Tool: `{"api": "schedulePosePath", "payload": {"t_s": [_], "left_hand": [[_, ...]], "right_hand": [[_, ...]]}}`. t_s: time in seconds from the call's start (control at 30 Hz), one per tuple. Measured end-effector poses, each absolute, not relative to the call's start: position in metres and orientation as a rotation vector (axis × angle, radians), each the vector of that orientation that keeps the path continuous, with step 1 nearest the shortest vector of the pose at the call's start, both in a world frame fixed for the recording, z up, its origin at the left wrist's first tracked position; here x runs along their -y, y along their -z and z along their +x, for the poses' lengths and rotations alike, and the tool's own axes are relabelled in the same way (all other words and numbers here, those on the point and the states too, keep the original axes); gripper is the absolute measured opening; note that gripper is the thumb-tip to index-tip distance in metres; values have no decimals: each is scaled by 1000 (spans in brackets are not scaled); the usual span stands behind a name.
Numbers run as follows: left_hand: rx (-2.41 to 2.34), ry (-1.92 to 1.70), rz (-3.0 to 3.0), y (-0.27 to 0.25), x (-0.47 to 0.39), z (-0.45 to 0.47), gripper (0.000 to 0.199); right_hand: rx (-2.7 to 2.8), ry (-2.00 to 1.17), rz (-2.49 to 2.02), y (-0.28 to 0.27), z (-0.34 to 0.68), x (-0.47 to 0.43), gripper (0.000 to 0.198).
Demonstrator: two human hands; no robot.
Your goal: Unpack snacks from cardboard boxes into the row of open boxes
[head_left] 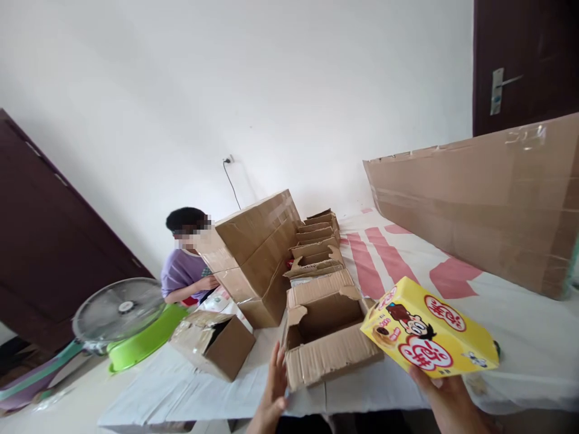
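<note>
"How do the hands stand?"

"The right hand (441, 390) supports a yellow box (429, 331) from below, most of its fingers hidden beneath it. The left hand (274, 383) is spread, fingers upright at the left end of an open carton (335, 357); whether they touch the cardboard, I can't tell."

"And where exactly is the yellow box?"

"Above the near part of the table (149, 383), at the open carton's right end, covering a corner of it. Something dark peeks out past its far right end, too concealed to name."

"Can you see inside the carton?"

"Only shadowed walls; the bottom is hard to make out."

"Farther out?"

"Overlapping small boxes (316, 248) mostly hide their contents. A big carton (260, 241) partly hides a person (183, 274) in purple. At right, the dark door (534, 48) is cut off by the frame."
</note>
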State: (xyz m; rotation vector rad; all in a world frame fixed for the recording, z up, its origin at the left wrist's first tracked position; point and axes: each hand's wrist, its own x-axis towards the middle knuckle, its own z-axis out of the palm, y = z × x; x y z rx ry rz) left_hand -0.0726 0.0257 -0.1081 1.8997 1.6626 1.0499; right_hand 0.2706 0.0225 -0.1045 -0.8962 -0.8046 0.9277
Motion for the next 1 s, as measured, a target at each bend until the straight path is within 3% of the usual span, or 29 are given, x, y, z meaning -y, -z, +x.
{"api": "schedulePosePath", "payload": {"t_s": [0.07, 0.23, 0.33, 0.53, 0.7, 0.9, 1.0], "left_hand": [[-1577, -1195, 1766, 120, -24, -66, 104], [-1849, -1336, 1511, 113, -58, -43, 59], [-1977, -1343, 1475, 106, -82, -39, 45], [-2155, -1322, 1430, 114, -100, -40, 41], [-2203, -1376, 1431, 120, -103, -40, 46], [-2118, -1542, 1446, 125, -95, -43, 44], [-2122, -1753, 1510, 118, -69, -44, 42]], "right_hand": [[814, -948, -886, 110, 259, -27, 81], [819, -1286, -752, 121, 228, -41, 65], [878, -1375, -785, 126, 217, -55, 61], [914, -1280, -844, 127, 213, -70, 54], [709, -1339, -916, 123, 216, -49, 60], [731, -1340, -950, 119, 237, -23, 56], [892, -1193, -973, 99, 265, -28, 57]]}}
